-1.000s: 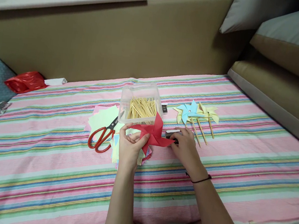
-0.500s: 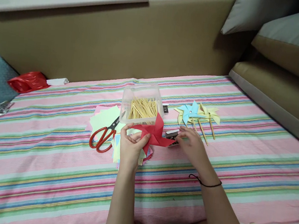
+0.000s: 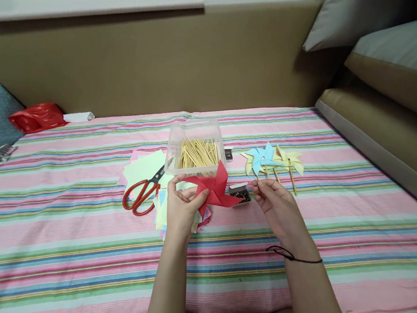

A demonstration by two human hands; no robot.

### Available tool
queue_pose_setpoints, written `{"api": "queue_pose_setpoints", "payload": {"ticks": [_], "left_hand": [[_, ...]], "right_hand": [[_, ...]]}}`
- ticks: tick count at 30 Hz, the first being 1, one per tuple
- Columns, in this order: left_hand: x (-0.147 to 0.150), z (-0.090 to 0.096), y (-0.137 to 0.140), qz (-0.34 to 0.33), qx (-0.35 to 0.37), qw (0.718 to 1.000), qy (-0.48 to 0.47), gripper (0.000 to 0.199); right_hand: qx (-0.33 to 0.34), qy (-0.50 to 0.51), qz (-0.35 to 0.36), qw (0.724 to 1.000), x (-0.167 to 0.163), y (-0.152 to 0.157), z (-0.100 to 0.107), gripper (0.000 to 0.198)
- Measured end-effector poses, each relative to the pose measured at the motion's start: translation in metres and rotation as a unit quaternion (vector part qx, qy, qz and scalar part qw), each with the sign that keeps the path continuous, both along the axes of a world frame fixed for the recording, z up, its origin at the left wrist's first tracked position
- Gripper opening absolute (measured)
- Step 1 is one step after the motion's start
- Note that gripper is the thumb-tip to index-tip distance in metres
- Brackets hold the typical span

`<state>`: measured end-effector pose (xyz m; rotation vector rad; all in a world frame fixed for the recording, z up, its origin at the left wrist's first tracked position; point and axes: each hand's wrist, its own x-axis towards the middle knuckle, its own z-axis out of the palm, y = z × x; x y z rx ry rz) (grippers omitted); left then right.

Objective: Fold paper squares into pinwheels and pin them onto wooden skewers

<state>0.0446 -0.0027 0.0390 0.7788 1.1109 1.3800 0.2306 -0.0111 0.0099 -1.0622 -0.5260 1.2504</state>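
Note:
My left hand (image 3: 182,211) is closed on a red paper pinwheel (image 3: 219,189), thumb pressed near its folded centre. To the right, my right hand (image 3: 280,207) has thumb and forefinger pinched together; whatever lies between them is too small to make out. Between the hands, a small open box (image 3: 240,195) on the cloth holds many tiny dark, brassy pieces. Finished pinwheels, one blue (image 3: 264,158) and others pale yellow (image 3: 291,159), lie on wooden sticks just beyond my right hand.
A clear plastic container (image 3: 175,140) of wooden sticks (image 3: 198,154) stands behind the red pinwheel. Red-handled scissors (image 3: 139,198) lie on pale paper sheets (image 3: 140,165) at left. A red bag (image 3: 39,117) sits far left on the striped cloth (image 3: 80,252); cushions (image 3: 400,93) border the right.
My right hand has drawn back from the small box to the right, fingers pinched, uncovering its contents. My left hand keeps the red pinwheel in nearly the same place.

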Motion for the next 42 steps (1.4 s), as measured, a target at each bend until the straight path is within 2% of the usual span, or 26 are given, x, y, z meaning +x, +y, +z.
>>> {"api": "queue_pose_setpoints", "payload": {"ticks": [7, 14, 17, 21, 27, 31, 36, 42], "left_hand": [[0.000, 0.000, 0.000, -0.002, -0.003, 1.000, 0.001, 0.064], [0.000, -0.004, 0.001, -0.009, 0.005, 1.000, -0.003, 0.066], [0.000, -0.007, 0.002, -0.007, 0.008, 1.000, 0.000, 0.067], [0.002, -0.008, 0.002, -0.003, 0.013, 1.000, 0.008, 0.065], [0.004, -0.009, 0.000, -0.001, 0.024, 0.999, 0.025, 0.063], [0.006, -0.011, -0.001, -0.006, 0.037, 0.999, 0.028, 0.062], [0.007, -0.010, -0.002, 0.012, 0.065, 0.997, 0.048, 0.057], [0.009, -0.006, -0.004, 0.012, 0.093, 0.991, 0.091, 0.057]], "right_hand": [[0.003, 0.019, -0.035, 0.999, -0.003, 0.000, 0.002, 0.025], [-0.006, -0.031, -0.082, 0.996, -0.008, -0.002, 0.004, 0.021], [0.007, -0.053, -0.062, 0.997, -0.012, -0.003, 0.006, 0.019], [0.057, -0.105, -0.013, 0.993, -0.019, -0.007, 0.012, 0.014], [0.143, -0.265, 0.023, 0.953, -0.039, -0.014, 0.020, 0.002], [0.193, -0.332, 0.026, 0.923, -0.049, -0.014, 0.021, 0.005], [0.167, -0.375, 0.004, 0.912, -0.052, -0.016, 0.018, 0.005], [0.194, -0.418, -0.013, 0.887, -0.053, -0.015, 0.017, 0.010]]}}
